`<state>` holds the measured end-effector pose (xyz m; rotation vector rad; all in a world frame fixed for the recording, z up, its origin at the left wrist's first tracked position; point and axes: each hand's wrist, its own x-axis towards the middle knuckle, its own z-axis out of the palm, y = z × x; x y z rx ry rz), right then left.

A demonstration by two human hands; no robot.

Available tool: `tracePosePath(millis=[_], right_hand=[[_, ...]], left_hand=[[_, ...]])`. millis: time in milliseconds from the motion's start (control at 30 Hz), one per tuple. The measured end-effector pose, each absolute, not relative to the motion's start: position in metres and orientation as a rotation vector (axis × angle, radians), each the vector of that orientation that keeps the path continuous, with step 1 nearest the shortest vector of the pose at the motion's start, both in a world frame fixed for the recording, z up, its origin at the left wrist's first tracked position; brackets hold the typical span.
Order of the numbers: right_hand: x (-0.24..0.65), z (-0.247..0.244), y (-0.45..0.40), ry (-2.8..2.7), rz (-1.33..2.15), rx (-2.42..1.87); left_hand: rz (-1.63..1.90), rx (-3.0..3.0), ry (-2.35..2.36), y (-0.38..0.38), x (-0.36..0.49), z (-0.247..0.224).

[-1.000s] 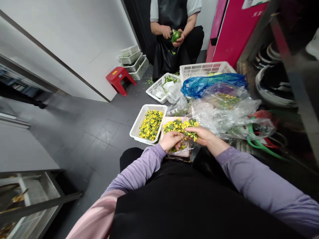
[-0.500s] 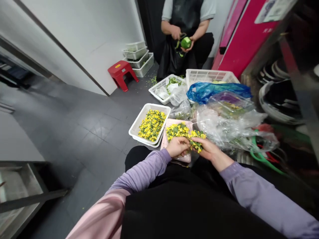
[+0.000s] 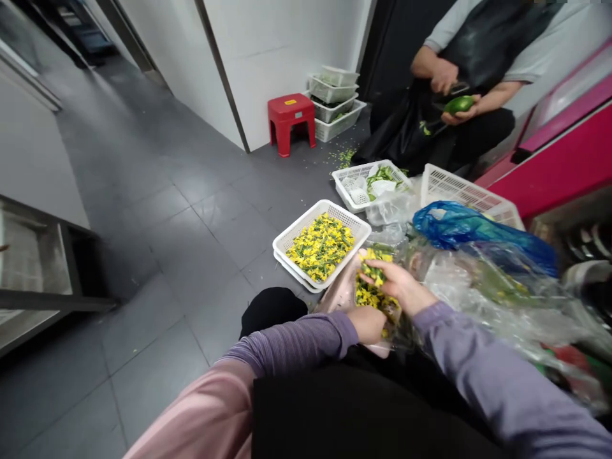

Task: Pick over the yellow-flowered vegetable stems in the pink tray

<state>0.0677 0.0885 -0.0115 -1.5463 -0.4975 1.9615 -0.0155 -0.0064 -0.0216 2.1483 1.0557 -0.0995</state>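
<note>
My right hand (image 3: 399, 285) is closed around a bunch of small yellow flowers (image 3: 373, 268) with green stems, held above a pink tray (image 3: 338, 294). More yellow flowers (image 3: 370, 297) lie on that tray, beneath my hands. My left hand (image 3: 369, 324) is lower and nearer to me, down at the flowers on the tray; its fingers are mostly hidden, so its grip does not show. Just to the left, a white perforated basket (image 3: 285, 237) on the floor holds a heap of the same flowers, and another white rim shows under it.
Opposite, a co-worker's hands (image 3: 447, 80) peel a green vegetable (image 3: 459, 104). A red stool (image 3: 291, 121) stands near stacked white baskets (image 3: 340, 127). Another basket (image 3: 351, 201) holds green pieces. Clear plastic bags (image 3: 459, 280) and a blue bag (image 3: 478, 231) crowd the right side.
The view has swung left, so things sit further right. My right hand has lifted the flower bunch toward the basket. My left hand has parted from it and dropped to the tray's flowers.
</note>
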Motion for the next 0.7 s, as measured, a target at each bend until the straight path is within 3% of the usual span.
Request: tracePosePath(millis=[133,333,500,600,700], right_hand=[[0.007,-0.006,0.136,-0.832,2.072,-1.524],[0.044,0.023,0.133,-1.105,1.533,-1.549],[0.16,0.042,0.06,-0.75,1.45,-1.373],[0.203,0.024,0.015,-0.385,1.314,-1.39],[0.212,0.007,-0.006,-0.232,1.406,-1.371]], left_hand=[[-0.133,2.109,1.082,0.0,-0.017,-0.021],[-0.098,2.071,1.194,0.006,-0.029,-0.03],[-0.233,2.084,1.36,0.016,-0.027,-0.05],[-0.201,2.16,1.343,0.013,-0.013,-0.06],[-0.147,2.288,1.286,0.01,0.01,-0.068]])
